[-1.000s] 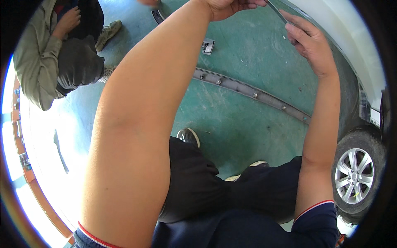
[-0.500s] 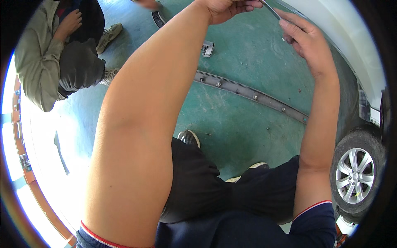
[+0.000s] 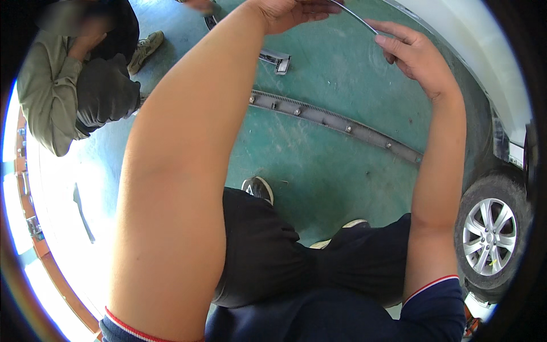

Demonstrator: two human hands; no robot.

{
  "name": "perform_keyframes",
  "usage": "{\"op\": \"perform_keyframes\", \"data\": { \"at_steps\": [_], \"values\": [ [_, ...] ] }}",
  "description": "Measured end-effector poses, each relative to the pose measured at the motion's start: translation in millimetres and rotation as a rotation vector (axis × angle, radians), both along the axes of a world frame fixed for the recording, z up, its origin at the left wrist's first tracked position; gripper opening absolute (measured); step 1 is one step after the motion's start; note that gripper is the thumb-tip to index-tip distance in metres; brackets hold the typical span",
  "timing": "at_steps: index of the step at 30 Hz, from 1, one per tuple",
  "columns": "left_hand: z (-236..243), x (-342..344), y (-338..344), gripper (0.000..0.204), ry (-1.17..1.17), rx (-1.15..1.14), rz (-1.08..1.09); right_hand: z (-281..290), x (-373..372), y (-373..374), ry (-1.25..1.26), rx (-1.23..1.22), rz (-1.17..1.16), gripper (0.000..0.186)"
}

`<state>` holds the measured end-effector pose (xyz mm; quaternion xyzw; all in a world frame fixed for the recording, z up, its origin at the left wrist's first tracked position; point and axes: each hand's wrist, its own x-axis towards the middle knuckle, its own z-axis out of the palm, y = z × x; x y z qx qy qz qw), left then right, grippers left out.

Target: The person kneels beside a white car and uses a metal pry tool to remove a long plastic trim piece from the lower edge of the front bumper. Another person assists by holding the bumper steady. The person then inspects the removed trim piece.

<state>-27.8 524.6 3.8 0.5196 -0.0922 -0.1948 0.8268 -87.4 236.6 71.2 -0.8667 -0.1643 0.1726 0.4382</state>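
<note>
My left hand (image 3: 290, 12) is at the top edge, its fingers closed on the upper end of a thin curved strip (image 3: 356, 13). My right hand (image 3: 407, 54) pinches the strip's lower end between thumb and fingers, beside the white vehicle body (image 3: 464, 43). Beneath my arms, a long grey toothed trim piece (image 3: 323, 118) with several clips lies on the green floor (image 3: 307, 154). A small silver-and-black part (image 3: 281, 65) lies above it, partly behind my left forearm.
A person in an olive sleeve (image 3: 48, 97) and grey trousers is at the upper left. Another hand (image 3: 196, 5) shows at the top edge. A wheel (image 3: 489, 233) stands at the right. An orange-brown edging (image 3: 40, 245) runs along the bright left side.
Both my hands have moved to the left with the strip, my right hand also slightly upward. The strip now looks more bent. The other person's upper hand is now blurred.
</note>
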Motion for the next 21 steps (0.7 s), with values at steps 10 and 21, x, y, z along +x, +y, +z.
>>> {"op": "perform_keyframes", "data": {
  "at_steps": [10,21],
  "values": [
    [11.3,-3.3,2.1,0.027,0.014,-0.188,0.041,-32.5,20.1,-17.4,0.095,0.017,0.062,0.049],
    [-0.1,8.1,0.6,0.009,-0.045,-0.193,0.124,-46.4,19.4,-23.2,0.109,-0.042,0.053,0.052]
  ]
}}
